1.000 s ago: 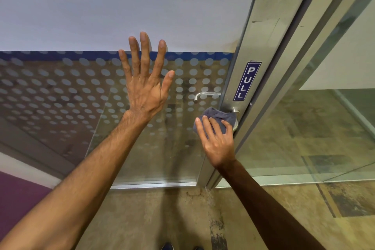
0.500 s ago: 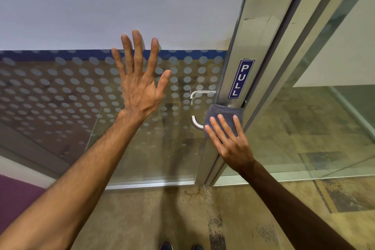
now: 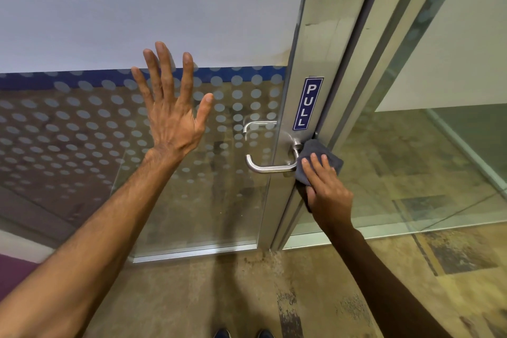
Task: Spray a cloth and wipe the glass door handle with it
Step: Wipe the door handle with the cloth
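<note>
A silver lever handle (image 3: 267, 166) sticks out from the metal stile of the glass door (image 3: 214, 186). My right hand (image 3: 326, 192) presses a dark grey cloth (image 3: 315, 153) against the stile at the handle's base, to the right of the lever, with the fingers laid over the cloth. My left hand (image 3: 171, 115) lies flat on the dotted glass to the left of the handle, fingers spread, holding nothing. No spray bottle is in view.
A blue PULL sign (image 3: 307, 103) sits on the stile above the handle. A second handle (image 3: 256, 125) shows through the glass on the far side. A fixed glass panel (image 3: 411, 159) stands to the right. My shoe tips (image 3: 242, 333) show on the brown floor.
My right hand has slid the cloth from over the lever to the right, onto the stile at the handle's base, uncovering the lever. The left hand stays flat on the glass.
</note>
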The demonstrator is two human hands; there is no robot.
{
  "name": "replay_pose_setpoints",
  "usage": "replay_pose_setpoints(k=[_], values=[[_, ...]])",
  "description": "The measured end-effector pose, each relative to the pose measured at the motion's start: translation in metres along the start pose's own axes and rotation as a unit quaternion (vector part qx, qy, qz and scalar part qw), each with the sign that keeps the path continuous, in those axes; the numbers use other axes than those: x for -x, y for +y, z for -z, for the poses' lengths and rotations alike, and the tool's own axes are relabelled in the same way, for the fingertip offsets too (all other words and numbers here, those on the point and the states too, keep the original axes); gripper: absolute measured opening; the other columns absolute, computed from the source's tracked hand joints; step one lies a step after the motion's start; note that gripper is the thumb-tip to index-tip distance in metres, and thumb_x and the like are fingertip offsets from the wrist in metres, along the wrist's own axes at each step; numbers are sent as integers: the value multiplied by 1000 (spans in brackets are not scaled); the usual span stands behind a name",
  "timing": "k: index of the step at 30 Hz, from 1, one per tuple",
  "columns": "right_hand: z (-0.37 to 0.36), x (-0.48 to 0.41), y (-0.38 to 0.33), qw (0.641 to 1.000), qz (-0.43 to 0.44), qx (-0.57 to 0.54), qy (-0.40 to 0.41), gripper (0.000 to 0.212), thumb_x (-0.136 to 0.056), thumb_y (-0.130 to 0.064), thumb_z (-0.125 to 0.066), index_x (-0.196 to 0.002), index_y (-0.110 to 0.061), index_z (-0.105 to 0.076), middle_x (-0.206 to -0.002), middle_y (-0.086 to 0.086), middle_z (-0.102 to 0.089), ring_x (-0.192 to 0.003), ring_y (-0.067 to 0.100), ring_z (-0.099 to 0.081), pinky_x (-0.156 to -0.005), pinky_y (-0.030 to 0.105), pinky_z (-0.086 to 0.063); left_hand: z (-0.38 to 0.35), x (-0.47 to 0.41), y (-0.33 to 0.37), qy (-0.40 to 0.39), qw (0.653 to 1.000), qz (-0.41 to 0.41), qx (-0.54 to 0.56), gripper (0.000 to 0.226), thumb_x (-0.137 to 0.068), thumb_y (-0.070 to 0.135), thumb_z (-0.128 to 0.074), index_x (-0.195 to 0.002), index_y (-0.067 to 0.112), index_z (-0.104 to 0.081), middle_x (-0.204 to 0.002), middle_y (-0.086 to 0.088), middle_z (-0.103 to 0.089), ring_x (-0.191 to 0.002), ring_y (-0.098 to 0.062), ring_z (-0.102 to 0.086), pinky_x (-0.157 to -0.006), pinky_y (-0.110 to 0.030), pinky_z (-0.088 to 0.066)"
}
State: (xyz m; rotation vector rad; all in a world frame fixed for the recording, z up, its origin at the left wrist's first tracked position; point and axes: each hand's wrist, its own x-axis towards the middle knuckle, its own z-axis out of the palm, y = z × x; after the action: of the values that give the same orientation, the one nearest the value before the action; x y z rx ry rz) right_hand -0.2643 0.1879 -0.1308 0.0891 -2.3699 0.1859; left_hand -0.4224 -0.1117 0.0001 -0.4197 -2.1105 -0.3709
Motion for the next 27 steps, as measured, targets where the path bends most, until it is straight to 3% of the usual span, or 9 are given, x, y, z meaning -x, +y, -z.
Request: replay_pose_setpoints(k=[3,5,8,11,14,17,20,23,27], values=[[19,10,-16,937,-240,-252,17,44,-93,-40,-70,-119,-4,-73,-109,16,-78,-103,25,-75,-88,42,-61,0,0,1,1,1000,3,-2,74,-101,63,-24,-155,42,23,-157,16,45,-149,-11,35,-121,-47,21],[37,9,-24,794,-415,-444,26,34,-95,-39,-67,-115,-11,-73,-98,9,-77,-91,19,-75,-78,37,-62,0,-1,1,1,1000,2,-5,75,-101,62,-25,-156,41,22,-158,16,44,-149,-11,34,-121,-47,21],[41,14,-22,541,-529,-654,12,41,-99,-32,-60,-126,-2,-66,-112,14,-73,-102,29,-68,-83,38,-59,0,-1,1,2,1000,0,-4,73,-102,62,-24,-156,41,21,-158,15,43,-150,-11,33,-122,-47,21],[24,22,-16,407,-558,-723,-18,51,-108,-31,-45,-147,2,-47,-150,29,-48,-141,47,-43,-117,65,-33,0,-1,2,1,1000,2,-1,72,-102,63,-22,-156,41,21,-158,16,44,-149,-11,33,-122,-47,21],[23,4,-20,365,-560,-744,-13,41,-100,-14,-55,-139,-2,-60,-144,29,-55,-134,46,-52,-109,64,-44,1,0,1,1,1000,1,-2,71,-103,63,-20,-156,40,20,-159,15,43,-150,-11,33,-122,-48,20],[17,-32,-23,383,-554,-738,-41,34,-104,-19,-44,-113,-1,-72,-106,23,-77,-93,35,-77,-71,49,-64,2,0,1,0,1000,-1,-2,70,-103,63,-19,-156,40,20,-159,15,43,-150,-12,32,-122,-49,19],[3,-56,-27,407,-577,-703,-81,58,-102,-43,-51,-139,1,-57,-133,28,-64,-119,39,-66,-97,59,-54,3,0,1,-2,1000,-2,0,70,-103,63,-19,-156,40,20,-159,15,43,-150,-12,32,-122,-49,18],[-19,-63,-22,454,-596,-654,-105,79,-74,-54,-79,-133,-4,-65,-133,23,-67,-121,39,-66,-99,66,-51,3,0,1,-3,1000,1,-3,70,-103,64,-18,-156,40,20,-158,14,43,-150,-12,32,-122,-50,18],[-24,-70,-25,463,-615,-627,-124,56,-86,-41,-75,-128,-5,-69,-120,21,-74,-112,39,-71,-96,69,-51,3,1,1,-9,1000,-1,-8,70,-103,64,-18,-156,41,20,-158,14,44,-149,-13,33,-121,-51,18]])
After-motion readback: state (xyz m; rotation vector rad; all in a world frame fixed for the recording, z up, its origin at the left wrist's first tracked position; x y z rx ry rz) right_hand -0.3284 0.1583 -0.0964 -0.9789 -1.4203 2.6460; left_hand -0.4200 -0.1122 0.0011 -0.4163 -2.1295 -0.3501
